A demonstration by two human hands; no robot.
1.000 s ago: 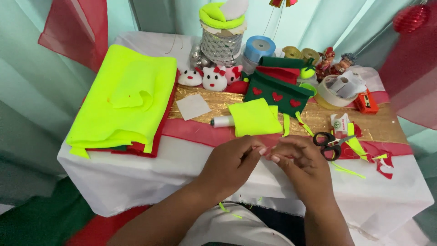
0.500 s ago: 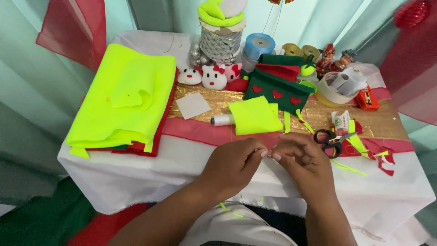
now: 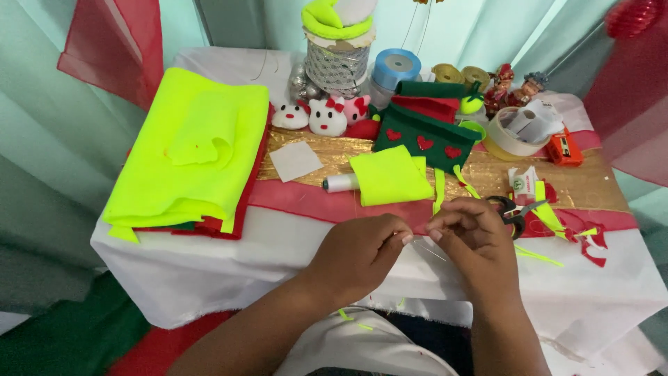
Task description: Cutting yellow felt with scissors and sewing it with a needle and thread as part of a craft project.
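- Your left hand [image 3: 362,254] is curled, thumb and forefinger pinched together at the tip; whatever sits in that pinch is too small to make out.
- Your right hand [image 3: 473,240] is curled too, its fingertips [image 3: 437,234] drawn together and almost meeting the left hand's fingertips.
- Between the 2 hands a thin pale thread [image 3: 428,249] shows faintly, running down and to the right under your right hand. You seem to be pinching it from both sides, but I cannot tell for sure.
- Both hands hover over the front edge of the table [image 3: 209,271], which is covered in white cloth.
- Just beyond your hands lies a small folded piece of neon yellow felt [image 3: 390,177], with a white thread spool [image 3: 341,183] touching its left side.
- Just beside your right hand, on its far right, lie black-handled scissors [image 3: 511,209], partly hidden by your knuckles.
- Past the scissors, neon yellow and red felt scraps [image 3: 577,237] are scattered on the cloth.
- Well to the left of your left hand sits a big folded stack of neon yellow fabric [image 3: 188,153].
- Beyond the small felt piece lies a dark green felt piece with 3 red hearts [image 3: 424,139].
- Farther back stand 3 small white and pink cat figures [image 3: 323,115], a blue ribbon roll [image 3: 395,66] and a tape roll [image 3: 511,132].
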